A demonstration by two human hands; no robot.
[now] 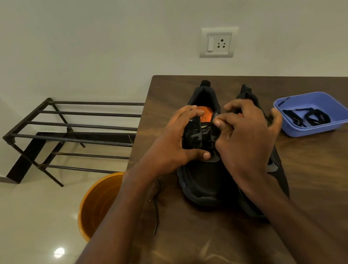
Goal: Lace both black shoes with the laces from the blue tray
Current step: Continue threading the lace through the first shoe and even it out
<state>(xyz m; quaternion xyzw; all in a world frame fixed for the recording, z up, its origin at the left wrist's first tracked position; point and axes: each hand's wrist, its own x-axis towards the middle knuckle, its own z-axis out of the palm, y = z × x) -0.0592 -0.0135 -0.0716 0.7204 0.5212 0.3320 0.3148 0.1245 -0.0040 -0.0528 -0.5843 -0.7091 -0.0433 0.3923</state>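
Head view shows the brown wooden desk [328, 178] with two black shoes; the nearer black shoe [203, 183] looks sturdy but bendy. Both hands curl round its middle: left hand [178, 140] holds the side, right hand [248, 136] pinches there. Thin floppy black laces [311, 116] lie in the blue plastic tray [321, 128].
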